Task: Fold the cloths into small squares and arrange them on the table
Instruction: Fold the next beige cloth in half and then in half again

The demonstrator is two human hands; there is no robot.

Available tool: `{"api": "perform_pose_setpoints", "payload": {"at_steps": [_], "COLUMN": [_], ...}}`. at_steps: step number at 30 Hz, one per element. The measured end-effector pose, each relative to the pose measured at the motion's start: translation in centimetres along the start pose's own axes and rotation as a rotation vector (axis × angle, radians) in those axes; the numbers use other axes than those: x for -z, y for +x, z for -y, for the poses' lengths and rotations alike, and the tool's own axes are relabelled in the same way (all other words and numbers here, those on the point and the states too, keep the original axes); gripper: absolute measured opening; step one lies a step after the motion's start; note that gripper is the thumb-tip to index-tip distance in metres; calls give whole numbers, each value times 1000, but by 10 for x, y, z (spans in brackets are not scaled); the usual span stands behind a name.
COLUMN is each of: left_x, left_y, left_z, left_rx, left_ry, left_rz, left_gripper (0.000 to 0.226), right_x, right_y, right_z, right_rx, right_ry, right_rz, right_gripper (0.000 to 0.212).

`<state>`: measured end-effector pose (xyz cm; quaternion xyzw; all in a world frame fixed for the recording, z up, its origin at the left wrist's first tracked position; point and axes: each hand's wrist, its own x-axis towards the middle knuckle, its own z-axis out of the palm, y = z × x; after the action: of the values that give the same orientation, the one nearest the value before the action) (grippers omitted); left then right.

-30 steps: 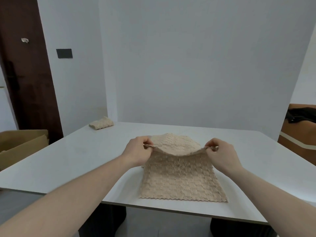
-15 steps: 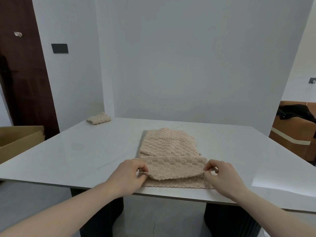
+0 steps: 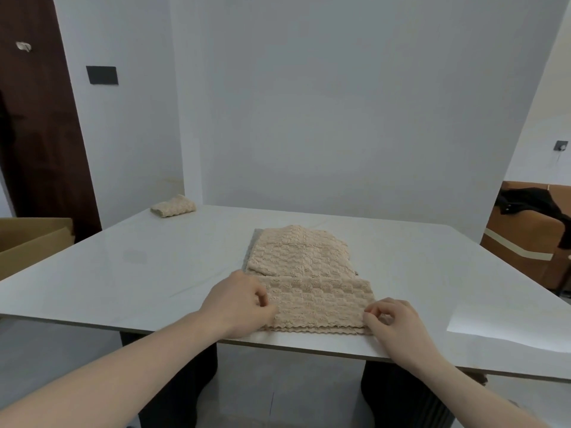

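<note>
A beige textured cloth [image 3: 318, 304] lies folded in half at the front edge of the white table [image 3: 123, 273]. My left hand [image 3: 238, 304] pinches its near left corner with curled fingers. My right hand [image 3: 398, 325] pinches its near right corner between thumb and fingertips. Just behind it sits a pile of more beige cloths [image 3: 299, 254], with a grey cloth [image 3: 251, 251] peeking out at the pile's left side. One small folded beige cloth [image 3: 173, 206] rests at the far left corner of the table.
A cardboard box [image 3: 27, 242] stands left of the table. A brown sofa [image 3: 525, 251] with a black garment on it is at the right. White walls close off the far side.
Both hands carried the cloth's far edge toward me and laid it down on the near edge, so the cloth now lies flat, folded in half.
</note>
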<state>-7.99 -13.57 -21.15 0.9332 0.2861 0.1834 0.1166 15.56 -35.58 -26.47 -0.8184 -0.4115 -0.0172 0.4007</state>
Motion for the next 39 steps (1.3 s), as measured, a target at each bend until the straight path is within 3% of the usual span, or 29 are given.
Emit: {"api": "perform_pose_setpoints", "payload": {"at_steps": [4, 7, 11, 14, 17, 28, 39], "left_x": [-11, -31, -56, -70, -81, -73, -39], "left_y": [16, 29, 43, 47, 47, 36, 5], "left_z": [-31, -52, -67, -67, -59, -46, 28], "left_rx": [-129, -216, -240, -219, -173, -156, -31], "left_ry": [-18, 8, 94, 146, 179, 178, 125], "left_rz": [-22, 60, 148, 235, 317, 370, 377], "left_gripper": [25, 39, 56, 65, 70, 74, 68], "right_x": [1, 1, -6, -17, -25, -26, -25], "right_y": [7, 16, 29, 30, 28, 32, 28], "right_z": [3, 13, 21, 17, 12, 11, 14], "right_rx": [-31, 8, 38, -10, -72, -116, -119], "right_ry": [-16, -40, -134, -236, -352, -506, -499], "right_rz": [-7, -27, 15, 107, 174, 294, 305], "right_gripper": [22, 7, 39, 63, 69, 72, 72]}}
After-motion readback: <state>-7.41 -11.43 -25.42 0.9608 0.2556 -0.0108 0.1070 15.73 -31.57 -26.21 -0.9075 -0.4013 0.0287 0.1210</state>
